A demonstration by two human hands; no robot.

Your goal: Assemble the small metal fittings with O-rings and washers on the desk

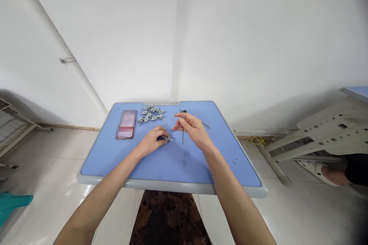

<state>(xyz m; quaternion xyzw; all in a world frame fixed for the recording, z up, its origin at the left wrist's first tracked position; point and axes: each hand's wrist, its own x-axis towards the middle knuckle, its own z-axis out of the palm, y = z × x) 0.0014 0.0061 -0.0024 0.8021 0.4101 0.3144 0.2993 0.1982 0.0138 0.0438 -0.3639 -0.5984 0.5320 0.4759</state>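
Near the middle of the frame, your left hand (155, 139) had its grip pinched on a small metal part (168, 138) over the blue table (184, 170). Just right of it, your right hand (192, 128) gripped a thin rod (183, 137) pointing downward. A cluster of metal pieces (151, 114) lay above centre-left, beside a phone (126, 124).

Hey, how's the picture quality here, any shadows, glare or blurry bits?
Head view: a soft shadow on the blue desktop below the right hand; head view: bright glare patches on the tiled floor at left; head view: the phone is mostly hidden by blocky pixelation; head view: the far right edge looks darker and smeared.
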